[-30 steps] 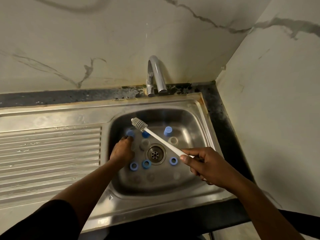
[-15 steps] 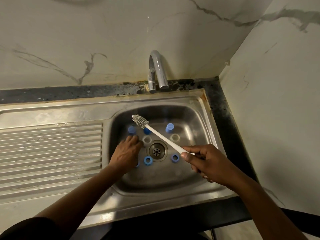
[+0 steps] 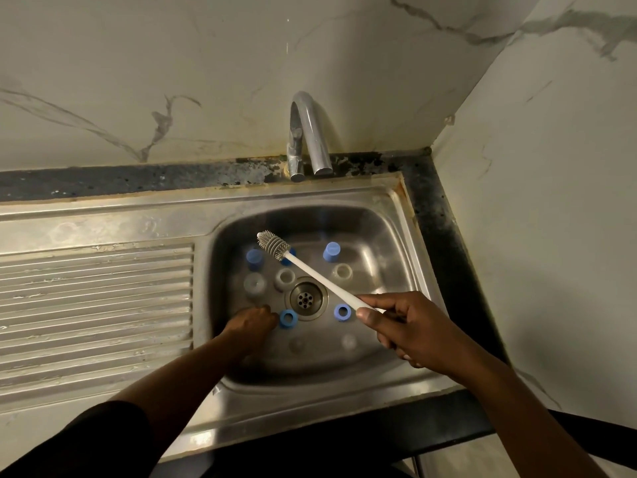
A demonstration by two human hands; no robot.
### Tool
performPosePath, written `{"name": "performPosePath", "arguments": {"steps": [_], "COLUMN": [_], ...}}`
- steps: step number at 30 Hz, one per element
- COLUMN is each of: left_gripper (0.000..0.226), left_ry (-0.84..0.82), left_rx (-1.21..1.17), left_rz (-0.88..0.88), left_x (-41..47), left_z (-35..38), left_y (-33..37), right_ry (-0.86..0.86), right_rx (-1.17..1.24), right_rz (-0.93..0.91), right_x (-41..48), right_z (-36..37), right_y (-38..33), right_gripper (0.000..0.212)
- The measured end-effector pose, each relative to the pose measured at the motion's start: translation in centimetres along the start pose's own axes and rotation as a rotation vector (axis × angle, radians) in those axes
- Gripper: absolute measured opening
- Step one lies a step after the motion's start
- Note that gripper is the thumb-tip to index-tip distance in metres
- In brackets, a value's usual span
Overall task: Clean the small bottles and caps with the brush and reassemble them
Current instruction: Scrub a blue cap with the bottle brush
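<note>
My right hand [image 3: 410,326] grips the white handle of a bottle brush [image 3: 310,267]. Its grey bristle head hovers over the far side of the sink basin [image 3: 396,257]. On the basin floor lie blue caps [image 3: 331,251] [image 3: 255,259], blue rings [image 3: 288,318] [image 3: 342,312] and small clear bottles [image 3: 255,283] [image 3: 285,279] [image 3: 342,272]. My left hand [image 3: 251,326] rests low in the basin, left of the drain [image 3: 305,298], fingers curled beside one blue ring. Whatever lies under its fingers is hidden.
A chrome tap [image 3: 310,132] stands behind the basin. The ribbed steel draining board [image 3: 96,305] stretches to the left. Marble walls close in at the back and right, with a dark counter strip [image 3: 444,236] along the sink's right rim.
My left hand has drawn back from the far-left blue cap toward the near side of the basin and now covers the spot where a third blue ring lay. The brush has barely shifted.
</note>
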State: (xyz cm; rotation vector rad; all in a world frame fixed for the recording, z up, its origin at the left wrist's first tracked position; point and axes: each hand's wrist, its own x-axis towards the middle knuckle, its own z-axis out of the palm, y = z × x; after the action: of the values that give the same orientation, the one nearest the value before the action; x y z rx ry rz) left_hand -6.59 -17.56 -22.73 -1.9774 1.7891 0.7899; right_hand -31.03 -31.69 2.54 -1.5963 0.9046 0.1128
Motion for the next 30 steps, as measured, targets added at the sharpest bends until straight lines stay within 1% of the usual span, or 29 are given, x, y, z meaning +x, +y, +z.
{"name": "performPosePath", "arguments": {"steps": [4, 7, 12, 15, 17, 18, 19, 21, 22, 23, 26, 30], "left_gripper": [0.042, 0.04, 0.019, 0.018, 0.02, 0.017, 0.018, 0.03, 0.036, 0.04, 0.041, 0.049], "left_ry": [0.016, 0.061, 0.256, 0.399, 0.483, 0.52, 0.552, 0.59, 0.604, 0.614, 0.663, 0.706], "left_rx": [0.015, -0.099, -0.354, -0.512, -0.69, -0.835, -1.04, -1.503, -1.676, -1.795, -1.964, -2.011], "left_rz": [-0.011, -0.049, -0.12, -0.168, -0.2, -0.203, -0.196, -0.18, -0.174, -0.161, -0.134, -0.115], "left_x": [0.4, -0.4, -3.8, -7.2, -9.6, -10.9, -12.1, -14.3, -15.4, -16.2, -18.4, -20.5], "left_z": [0.0, -0.7, -3.7, -6.3, -8.1, -9.0, -9.9, -11.6, -12.3, -13.0, -14.9, -16.5], "left_y": [0.2, 0.3, 0.2, -0.1, -0.4, -0.6, -0.7, -1.1, -1.4, -1.7, -2.1, -2.3], "right_ry": [0.007, 0.022, 0.041, 0.037, 0.046, 0.055, 0.064, 0.09, 0.101, 0.108, 0.108, 0.147], "right_rx": [0.011, -0.006, -0.039, -0.055, -0.087, -0.104, -0.125, -0.202, -0.259, -0.319, -0.488, -0.845], "right_rz": [-0.002, -0.007, -0.044, -0.087, -0.121, -0.142, -0.167, -0.224, -0.258, -0.284, -0.346, -0.522], "right_x": [-0.1, -0.1, -0.5, -1.4, -1.9, -2.3, -2.6, -3.3, -3.6, -3.8, -4.6, -5.3], "right_z": [0.0, -0.2, -0.1, 0.0, -0.1, -0.1, -0.2, -0.4, -0.5, -0.7, -1.0, -1.1], "right_y": [0.0, 0.1, -0.6, -1.1, -1.3, -1.5, -1.7, -2.0, -2.1, -2.3, -3.0, -5.0], "right_gripper": [0.024, 0.023, 0.028, 0.031, 0.033, 0.034, 0.034, 0.034, 0.033, 0.033, 0.033, 0.04]}}
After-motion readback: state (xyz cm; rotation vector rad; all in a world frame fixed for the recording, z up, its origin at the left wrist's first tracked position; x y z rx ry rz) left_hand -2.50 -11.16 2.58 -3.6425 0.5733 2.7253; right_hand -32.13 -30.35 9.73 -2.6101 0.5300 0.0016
